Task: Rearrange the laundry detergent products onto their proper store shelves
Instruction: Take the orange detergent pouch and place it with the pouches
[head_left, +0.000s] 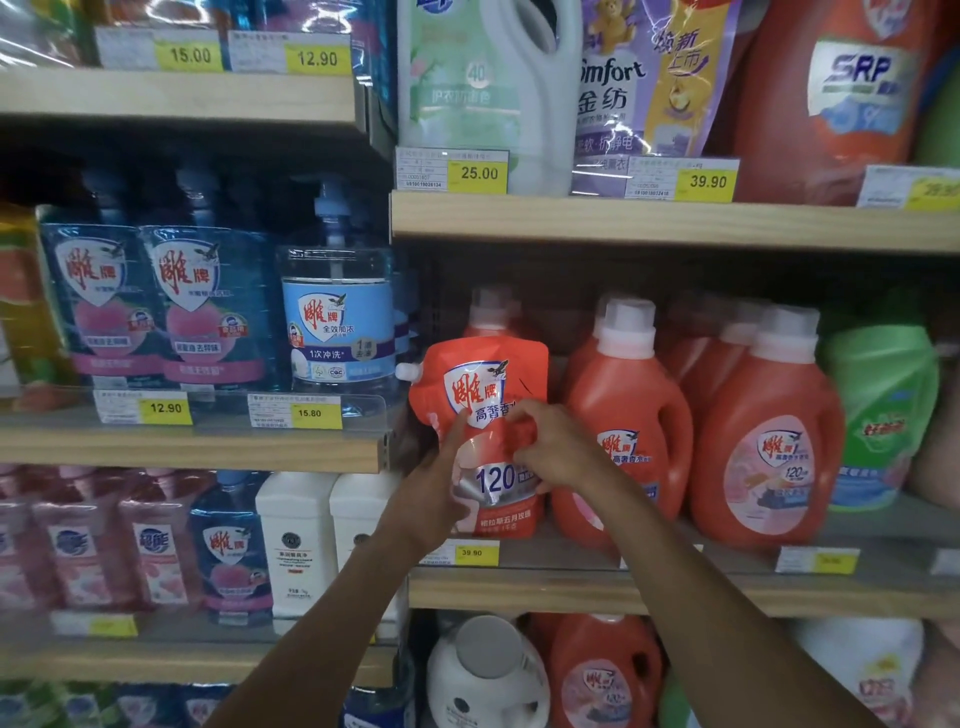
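A red detergent refill pouch (480, 400) with a white side spout stands upright at the left end of the middle right shelf (519, 590), in front of a red bottle. My left hand (441, 483) grips the pouch's lower left side. My right hand (550, 447) pinches its front at the middle. Red detergent bottles (623, 415) with white caps stand just right of the pouch, another (769, 441) further right.
A green bottle (883, 405) stands at the far right of that shelf. Blue pouches (156, 306) and a clear pump bottle (340, 312) fill the left shelf. White bottles (296, 540) and pink pouches sit below. Softener bottles and a purple bag stand above.
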